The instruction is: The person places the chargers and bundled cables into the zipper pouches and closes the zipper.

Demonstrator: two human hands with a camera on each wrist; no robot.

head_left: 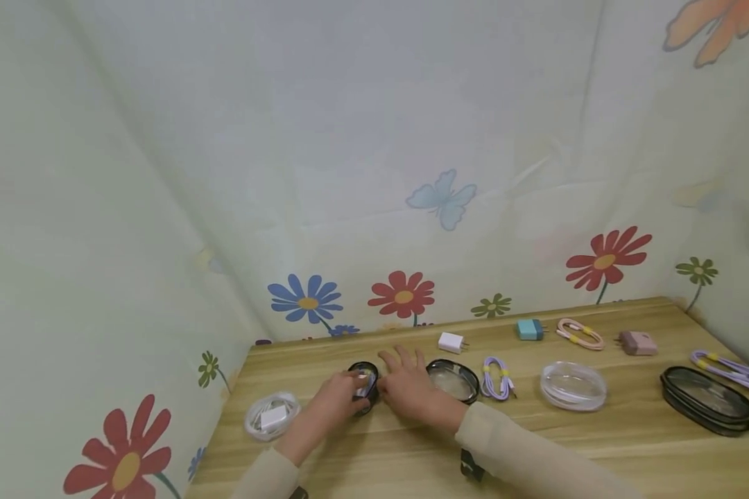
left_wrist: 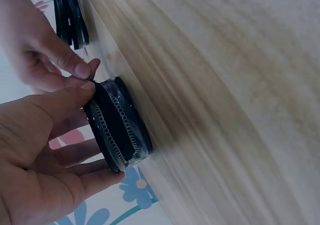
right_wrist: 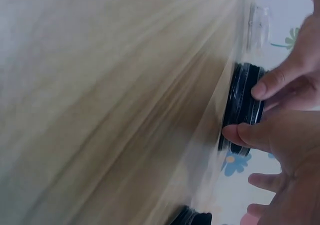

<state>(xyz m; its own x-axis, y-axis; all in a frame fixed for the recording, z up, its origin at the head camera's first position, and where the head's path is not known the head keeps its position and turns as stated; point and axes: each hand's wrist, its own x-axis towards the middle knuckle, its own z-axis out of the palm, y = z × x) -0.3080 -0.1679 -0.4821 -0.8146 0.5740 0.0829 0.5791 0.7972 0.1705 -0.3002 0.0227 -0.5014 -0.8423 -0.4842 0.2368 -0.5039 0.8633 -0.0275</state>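
Black case: it is on the desk (head_left: 399, 454), to the left of the loose white plug (head_left: 451, 342) and nearer to the person; point of work is the black case (right_wrist: 243, 105).
Left hand: the left hand (head_left: 340, 394) holds the case, thumb on one side, fingers on the other.
Right hand: the right hand (head_left: 406, 381) seems to pinch the case's end with thumb and forefinger; its other fingers are spread.
Zip edge: for work along the zip edge (left_wrist: 118, 122), I judge it best to hold the case firmly near the pinch, pull evenly, and keep the purple contents away from the teeth.
Hidden: the zip pull is covered by fingers; whether the zip is closed, I cannot tell.
Hard to see: the contents are unclear; a dark object (head_left: 471, 466), well nearer than the plug, is partly behind the right sleeve (head_left: 524, 447).
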